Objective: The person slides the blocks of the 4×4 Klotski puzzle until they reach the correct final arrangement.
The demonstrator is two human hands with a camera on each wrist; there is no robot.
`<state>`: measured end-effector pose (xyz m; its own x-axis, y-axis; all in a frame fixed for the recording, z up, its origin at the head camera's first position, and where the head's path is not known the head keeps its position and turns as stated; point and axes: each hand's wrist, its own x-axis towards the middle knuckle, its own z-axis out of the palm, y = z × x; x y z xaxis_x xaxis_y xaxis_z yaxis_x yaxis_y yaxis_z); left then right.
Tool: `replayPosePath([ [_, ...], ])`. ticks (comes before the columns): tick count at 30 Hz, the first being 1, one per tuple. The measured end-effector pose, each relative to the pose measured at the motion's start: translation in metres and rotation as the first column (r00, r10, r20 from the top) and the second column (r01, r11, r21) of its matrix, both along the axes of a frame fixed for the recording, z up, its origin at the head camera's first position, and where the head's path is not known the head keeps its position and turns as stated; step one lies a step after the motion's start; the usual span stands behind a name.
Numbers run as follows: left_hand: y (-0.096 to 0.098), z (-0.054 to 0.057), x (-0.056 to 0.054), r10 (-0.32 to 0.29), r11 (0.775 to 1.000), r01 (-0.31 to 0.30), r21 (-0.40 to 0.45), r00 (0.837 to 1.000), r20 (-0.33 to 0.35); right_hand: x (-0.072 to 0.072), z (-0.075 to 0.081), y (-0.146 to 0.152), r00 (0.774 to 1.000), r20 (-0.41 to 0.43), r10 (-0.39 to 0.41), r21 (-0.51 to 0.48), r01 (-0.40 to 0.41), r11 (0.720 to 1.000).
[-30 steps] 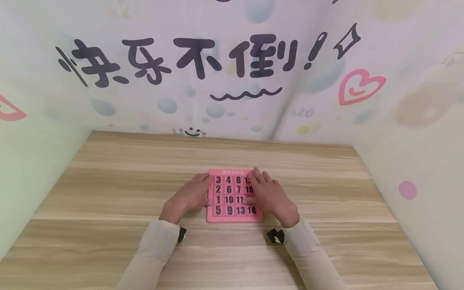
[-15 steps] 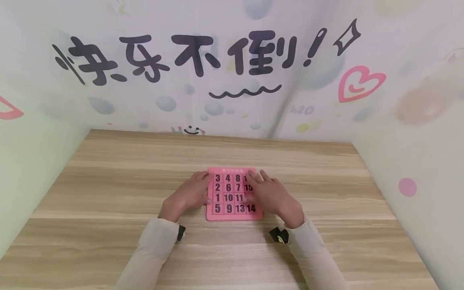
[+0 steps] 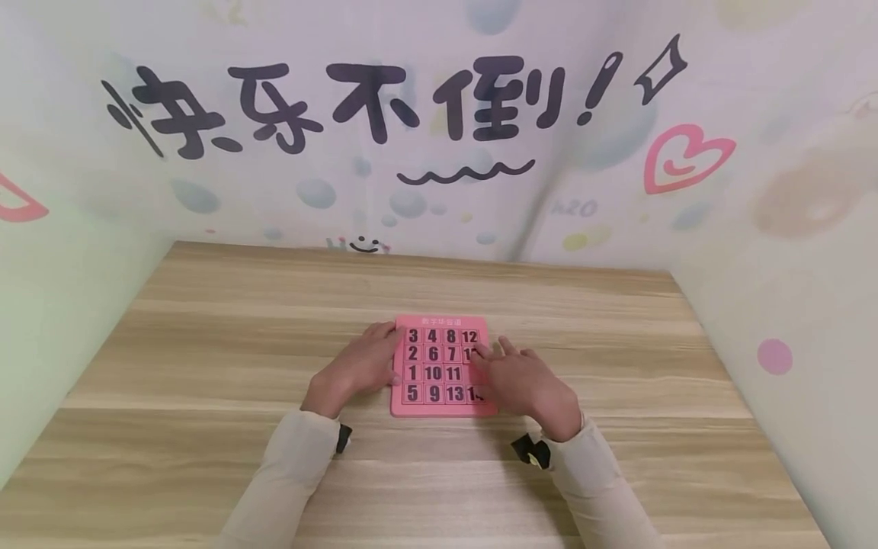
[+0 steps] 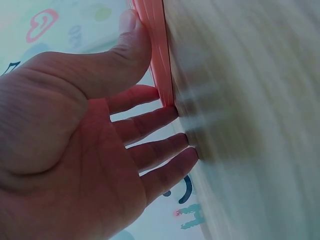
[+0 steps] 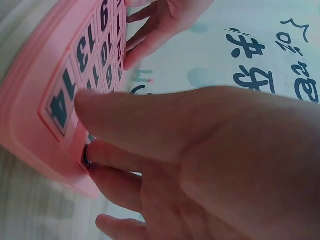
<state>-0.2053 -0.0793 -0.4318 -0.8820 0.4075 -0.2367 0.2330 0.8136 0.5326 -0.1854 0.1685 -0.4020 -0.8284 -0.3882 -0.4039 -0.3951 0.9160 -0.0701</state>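
Right hand (image 3: pixel 517 381) lower on number puzzle (image 3: pixel 442 410); tile 12 (image 3: pixel 469 337) now uncovered.

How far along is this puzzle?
Possibly done: tiles 6, 7, 10 and 11, in counting-order places. The right hand partly covers the tile below 12; the left hand touches the pink board. Likely left: the top row, reading 3, 4, 8, 12.

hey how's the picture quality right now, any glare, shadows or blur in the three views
Head view: soft, fairly even light, pink puzzle readable where uncovered; left wrist: bluish cast, table blurred, pale sheen around a dark patch; right wrist: bluish too, tile 14 legible.
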Motion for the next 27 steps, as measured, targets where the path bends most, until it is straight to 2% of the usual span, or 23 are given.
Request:
replayPosePath([
  [4, -0.001, 0.0003, 0.0008, 0.01, 1.0, -0.01, 0.003, 1.0, 0.0, 0.0005, 0.001, -0.0031, 1.0, 0.001, 0.008, 0.038, -0.008, 0.999],
  [12, 0.0012, -0.0003, 0.0017, 0.019, 1.0, -0.019, -0.003, 1.0, 0.008, 0.0042, 0.0024, -0.007, 1.0, -0.014, 0.02, 0.054, -0.019, 0.998],
  [27, 0.003, -0.0005, 0.003, 0.013, 1.0, -0.013, -0.018, 1.0, 0.0, 0.0091, 0.0051, -0.0077, 0.998, -0.049, 0.034, 0.021, -0.033, 0.999],
])
